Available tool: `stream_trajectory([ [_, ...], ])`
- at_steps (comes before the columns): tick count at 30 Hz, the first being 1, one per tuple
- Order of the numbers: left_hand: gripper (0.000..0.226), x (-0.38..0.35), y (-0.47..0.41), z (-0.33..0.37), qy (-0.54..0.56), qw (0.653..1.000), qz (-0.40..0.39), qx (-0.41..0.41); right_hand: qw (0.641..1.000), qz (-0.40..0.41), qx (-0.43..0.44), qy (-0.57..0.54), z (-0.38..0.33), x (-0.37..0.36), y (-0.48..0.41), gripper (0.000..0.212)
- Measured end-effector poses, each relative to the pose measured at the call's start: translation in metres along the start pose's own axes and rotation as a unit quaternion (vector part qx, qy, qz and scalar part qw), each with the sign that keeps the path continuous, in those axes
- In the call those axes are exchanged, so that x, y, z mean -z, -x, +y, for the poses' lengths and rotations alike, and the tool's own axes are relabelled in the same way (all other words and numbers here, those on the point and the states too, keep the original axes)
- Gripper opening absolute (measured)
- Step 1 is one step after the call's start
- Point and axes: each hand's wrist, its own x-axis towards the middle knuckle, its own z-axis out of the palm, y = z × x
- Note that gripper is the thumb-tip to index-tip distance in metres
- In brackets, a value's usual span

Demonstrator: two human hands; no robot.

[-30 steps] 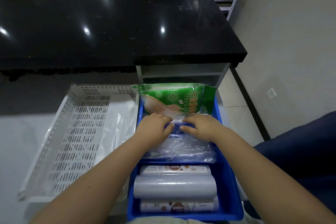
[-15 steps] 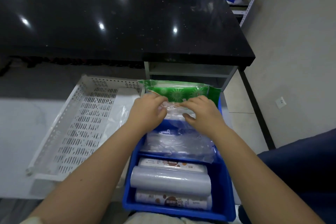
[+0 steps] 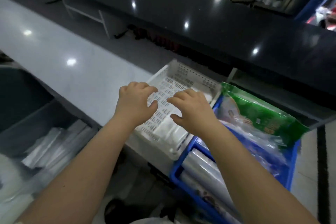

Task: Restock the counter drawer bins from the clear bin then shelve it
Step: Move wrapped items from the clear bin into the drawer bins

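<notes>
Clear bin at far left holds film packs, within reach. Left hand and right hand hover spread and empty over the white perforated tray; blue bin beside it holds green packet, apparently stocked.

Shop: black service counter, stocked drawer bins.

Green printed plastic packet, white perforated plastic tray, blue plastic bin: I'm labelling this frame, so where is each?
Green printed plastic packet point(image 3: 263, 112): head view, printed front.
White perforated plastic tray point(image 3: 183, 75): head view, far wall.
Blue plastic bin point(image 3: 177, 169): head view, near-left rim.
</notes>
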Motion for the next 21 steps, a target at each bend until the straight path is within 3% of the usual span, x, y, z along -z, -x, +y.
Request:
stream_trajectory([
  [6, 0.036, 0.050, 0.071, -0.135, -0.030, 0.994, 0.019, 0.101, 0.996, -0.008, 0.083, -0.019, -0.134, -0.026, -0.078, 0.046],
  [13, 0.041, 0.101, 0.172, -0.319, -0.057, 0.973, -0.012, 0.224, 0.988, -0.051, 0.137, -0.059, -0.310, -0.079, -0.164, 0.041],
  [21, 0.045, 0.106, 0.264, -0.444, -0.003, 0.937, -0.045, 0.348, 0.966, -0.154, 0.166, -0.127, -0.424, -0.155, -0.207, 0.048],
])
